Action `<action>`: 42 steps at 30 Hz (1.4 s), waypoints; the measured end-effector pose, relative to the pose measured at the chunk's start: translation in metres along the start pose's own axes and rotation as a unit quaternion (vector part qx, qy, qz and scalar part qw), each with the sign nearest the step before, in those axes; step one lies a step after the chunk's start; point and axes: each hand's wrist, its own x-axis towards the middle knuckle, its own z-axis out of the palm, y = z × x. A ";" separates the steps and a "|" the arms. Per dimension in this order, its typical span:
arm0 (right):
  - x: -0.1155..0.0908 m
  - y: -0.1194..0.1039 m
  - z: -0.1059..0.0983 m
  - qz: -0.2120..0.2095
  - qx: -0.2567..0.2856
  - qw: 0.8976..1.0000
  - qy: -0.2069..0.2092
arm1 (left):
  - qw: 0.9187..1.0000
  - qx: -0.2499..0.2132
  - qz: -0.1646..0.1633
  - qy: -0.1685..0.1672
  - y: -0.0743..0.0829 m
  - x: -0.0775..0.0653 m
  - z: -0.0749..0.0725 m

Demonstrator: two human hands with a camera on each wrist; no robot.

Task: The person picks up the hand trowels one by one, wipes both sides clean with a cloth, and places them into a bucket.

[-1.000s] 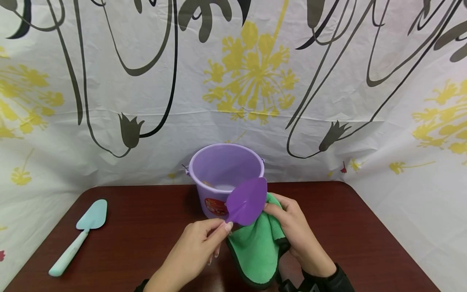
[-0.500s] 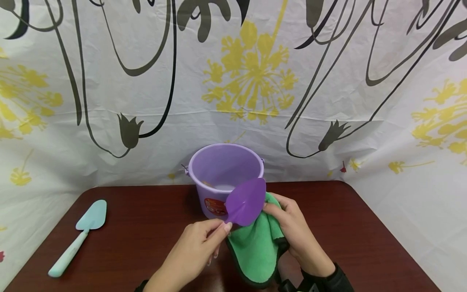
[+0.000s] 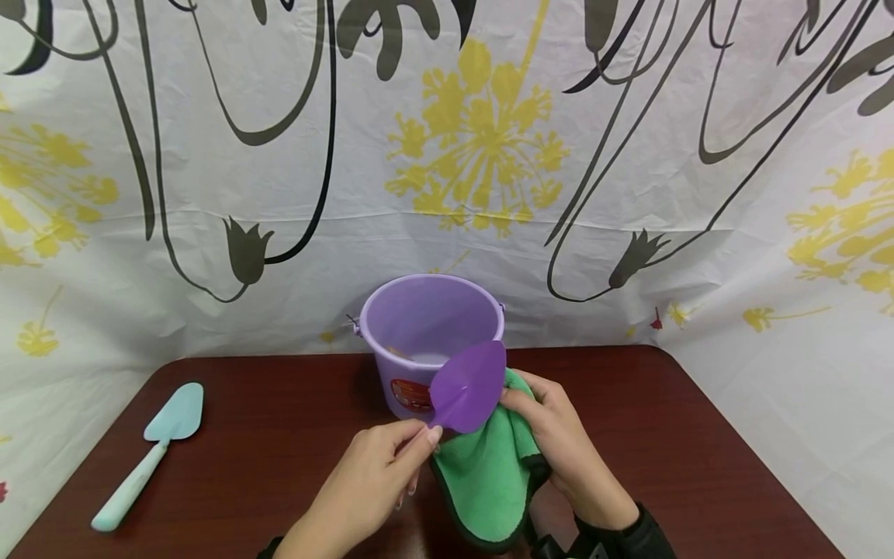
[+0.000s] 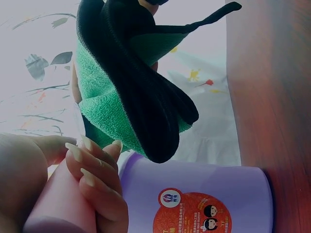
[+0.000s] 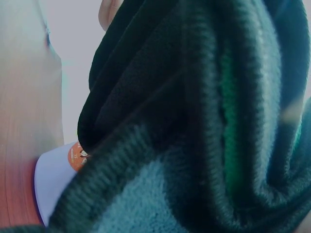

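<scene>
My left hand (image 3: 373, 477) grips a toy trowel by its pink handle (image 4: 65, 204), fingers curled round it. The trowel's purple blade (image 3: 469, 386) points up and to the right, overlapping the front of the lilac bucket (image 3: 433, 283) in the head view. Bunched in my right hand (image 3: 562, 435) is a green cloth (image 3: 485, 481) with a black edge. That hand's thumb and the upper part of the cloth meet the blade's right edge. In the right wrist view the dark folds of the cloth (image 5: 146, 82) hide most of that hand.
A pale blue trowel (image 3: 150, 454) lies at the left of the dark red-brown table (image 3: 265, 466). The bucket stands at the table's back edge, a red sticker (image 3: 412, 394) on its front. Behind hangs a white patterned curtain (image 3: 419, 178).
</scene>
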 end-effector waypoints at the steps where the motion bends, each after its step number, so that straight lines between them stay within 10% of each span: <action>1: 0.000 0.000 0.000 0.001 0.000 1.000 0.000 | 1.000 0.002 0.001 0.001 0.000 0.000 0.000; 42: -0.001 0.001 0.003 0.010 -0.001 1.000 0.000 | 0.999 0.031 0.018 0.015 -0.001 0.000 0.002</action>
